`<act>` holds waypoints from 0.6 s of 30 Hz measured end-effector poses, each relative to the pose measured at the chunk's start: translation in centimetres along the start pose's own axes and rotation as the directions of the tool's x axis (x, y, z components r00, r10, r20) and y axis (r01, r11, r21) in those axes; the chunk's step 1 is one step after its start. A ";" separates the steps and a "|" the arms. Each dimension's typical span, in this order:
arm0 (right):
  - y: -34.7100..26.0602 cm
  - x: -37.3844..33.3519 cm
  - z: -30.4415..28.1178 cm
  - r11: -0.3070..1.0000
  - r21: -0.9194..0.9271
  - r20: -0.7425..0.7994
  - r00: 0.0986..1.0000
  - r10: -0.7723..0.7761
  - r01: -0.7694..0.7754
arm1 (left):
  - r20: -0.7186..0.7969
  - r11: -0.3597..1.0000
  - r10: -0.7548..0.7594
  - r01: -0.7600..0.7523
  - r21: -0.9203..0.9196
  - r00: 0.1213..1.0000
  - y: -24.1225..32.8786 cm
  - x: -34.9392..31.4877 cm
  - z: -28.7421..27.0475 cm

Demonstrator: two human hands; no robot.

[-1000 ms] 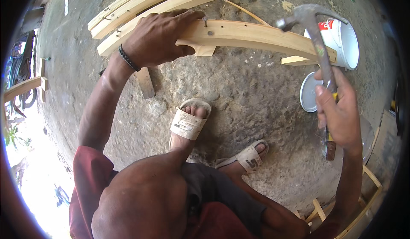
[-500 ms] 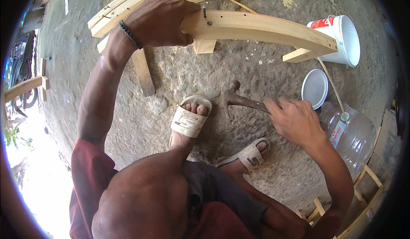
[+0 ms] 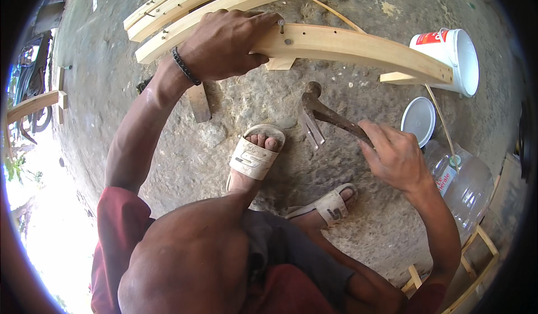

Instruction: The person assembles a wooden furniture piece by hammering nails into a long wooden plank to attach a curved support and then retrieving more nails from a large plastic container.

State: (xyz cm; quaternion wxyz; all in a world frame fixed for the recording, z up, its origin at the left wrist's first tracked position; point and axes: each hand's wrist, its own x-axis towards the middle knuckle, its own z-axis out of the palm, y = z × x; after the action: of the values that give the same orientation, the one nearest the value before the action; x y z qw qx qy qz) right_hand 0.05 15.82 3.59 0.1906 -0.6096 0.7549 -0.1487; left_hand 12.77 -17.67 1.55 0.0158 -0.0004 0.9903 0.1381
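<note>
My left hand is wrapped round the near end of a curved, light wooden piece. Right beside its fingertips a nail stands up out of the wood, and small dark holes run along the upper face. In my right hand is the handle of a claw hammer. The hammer's head hangs over the floor, apart from the wood and below the nail, with its claw pointing towards my feet. The wood's far end has a short crosspiece under it, close to a white bucket.
More curved wooden pieces with nails in them lie beyond my left hand. The white bucket lies on its side at the right, near a round lid and a clear plastic bottle. My sandalled feet stand on rough concrete.
The hammer has risen slightly towards the wood and turned, its claw now showing more. My left hand keeps its hold on the wood; the whole view has shifted a little.
</note>
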 end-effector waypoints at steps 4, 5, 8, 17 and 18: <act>-0.2 0.4 -0.5 1.000 0.002 -0.013 1.000 -0.012 0.012 | 0.018 0.999 -0.043 0.043 0.011 0.999 0.0 -0.5 0.0; -0.3 0.4 -0.8 1.000 -0.014 -0.001 1.000 -0.008 0.008 | 0.003 1.000 -0.027 0.027 0.001 1.000 -0.2 -0.5 0.2; -0.1 0.4 -0.7 0.999 0.047 -0.052 0.998 -0.020 0.022 | -0.033 1.000 -0.015 0.015 0.002 0.999 -0.3 -0.6 0.9; -1.8 1.3 -2.9 0.960 0.267 -0.218 0.964 0.151 -0.090 | -0.043 0.998 0.044 -0.043 0.040 0.998 0.4 -0.3 0.1; -2.1 1.5 -3.5 0.950 0.287 -0.198 0.962 0.187 -0.126 | -0.031 0.998 0.048 -0.046 0.033 0.998 0.3 0.0 0.2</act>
State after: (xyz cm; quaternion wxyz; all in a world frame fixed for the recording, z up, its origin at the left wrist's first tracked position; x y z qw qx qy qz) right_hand -0.08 13.88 7.46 0.1980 -0.4950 0.7900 -0.3026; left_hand 12.75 -17.36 1.48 -0.0033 0.0210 0.9922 0.1227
